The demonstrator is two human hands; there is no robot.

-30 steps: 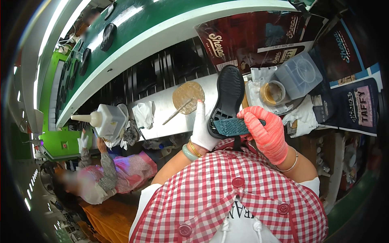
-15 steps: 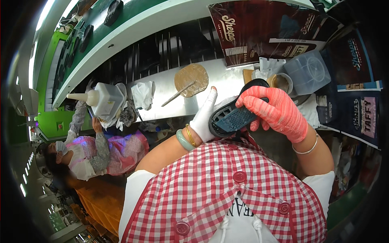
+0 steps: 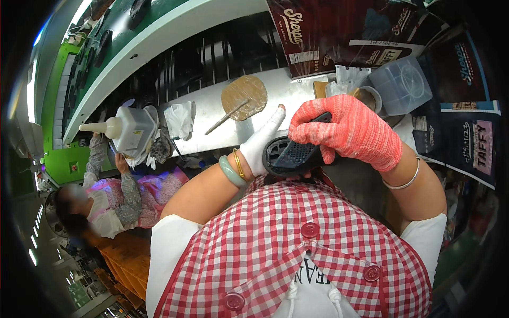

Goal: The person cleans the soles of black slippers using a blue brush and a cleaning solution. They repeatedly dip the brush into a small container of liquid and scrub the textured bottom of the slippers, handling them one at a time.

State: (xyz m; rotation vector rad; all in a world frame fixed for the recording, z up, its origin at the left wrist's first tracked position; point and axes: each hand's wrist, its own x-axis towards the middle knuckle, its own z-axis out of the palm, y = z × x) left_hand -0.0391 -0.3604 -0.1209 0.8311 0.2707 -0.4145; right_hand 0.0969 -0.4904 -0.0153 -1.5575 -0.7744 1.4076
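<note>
Right hand (image 3: 352,132) grip over black sole (image 3: 294,153) — left hand (image 3: 262,143) beneath.

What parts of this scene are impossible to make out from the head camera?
- Black shoe sole: mostly covered by the right hand in its red glove.
- Left hand: palm hidden behind the sole.
- Round tub: contents too small to tell.
- Co-worker: blurred, near the left rim.

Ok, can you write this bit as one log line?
left hand: white glove, holds sole | right hand: red glove, grips sole from above | bench: brush on brown disc, bottle, tub
</note>
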